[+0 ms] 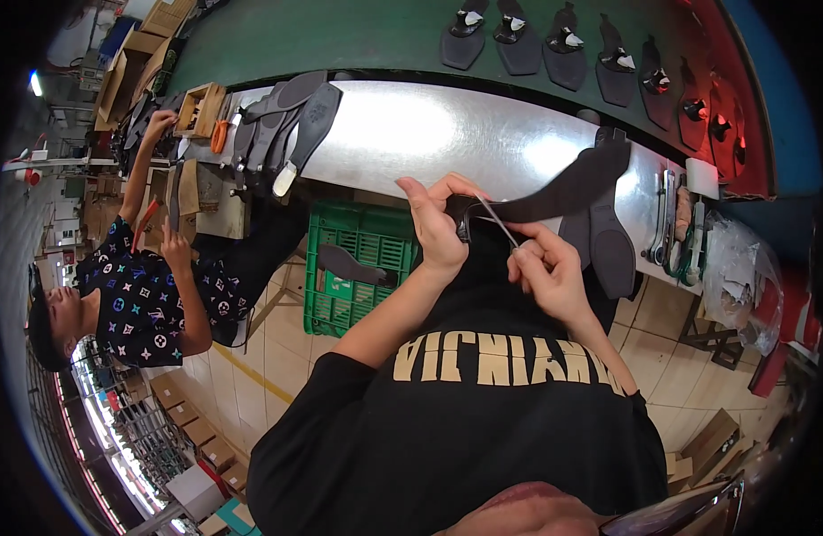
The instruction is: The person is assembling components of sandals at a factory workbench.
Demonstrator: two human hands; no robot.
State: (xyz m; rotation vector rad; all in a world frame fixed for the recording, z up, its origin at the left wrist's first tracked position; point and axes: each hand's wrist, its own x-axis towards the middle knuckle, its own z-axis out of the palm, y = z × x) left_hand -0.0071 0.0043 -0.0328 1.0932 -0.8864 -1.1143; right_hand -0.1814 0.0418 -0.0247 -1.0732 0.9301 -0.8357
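In front of my chest, my left hand (442, 228) is closed round the near end of a dark sandal sole (568, 183), its thumb pointing up. A glossy black strap (466, 221) shows beside those fingers. My right hand (547, 268) pinches a thin, pale, stick-like tool (499, 221); its tip reaches up to the fingers of my left hand. The sole's far end slants up to the right over the metal ledge. Two more dark soles (612, 250) lie just beyond my right hand, partly over the edge of the ledge.
Strapped sandals (563, 58) stand on the green belt (340, 40). A silvery ledge (384, 125) holds a pile of soles (291, 121) at left and hand tools (675, 214) at right. A green crate (317, 286) stands below. A co-worker (152, 304) works at left.
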